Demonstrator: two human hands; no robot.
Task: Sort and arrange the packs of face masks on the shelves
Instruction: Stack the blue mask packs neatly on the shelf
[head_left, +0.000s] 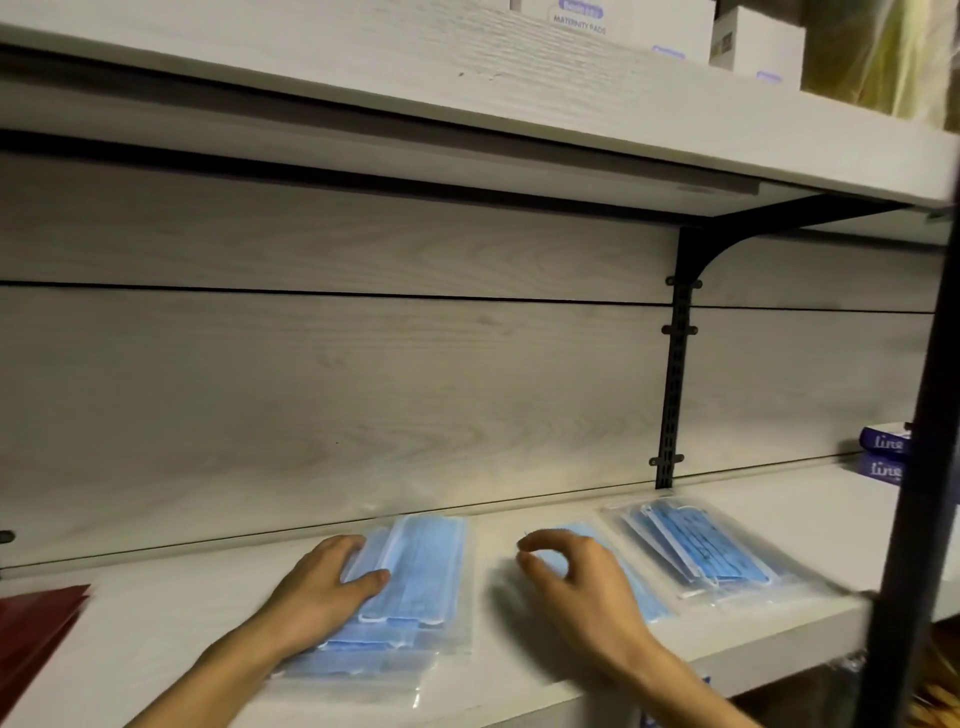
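Observation:
Three groups of clear plastic packs with blue face masks lie on the pale wooden shelf (156, 618). My left hand (322, 587) rests flat on the left stack of mask packs (421, 577), fingers along its left edge. My right hand (582, 582) hovers with fingers curled over the middle mask pack (647, 597), which it partly hides; I cannot tell whether the fingers touch it. The right stack of mask packs (696, 545) lies fanned out and untouched beside it.
A red flat object (36, 618) sits at the shelf's left edge. Blue boxes (883, 452) stand at the far right. A black bracket rail (675, 364) runs up the back panel. A black upright post (914, 493) stands in front at right. White boxes (623, 26) fill the upper shelf.

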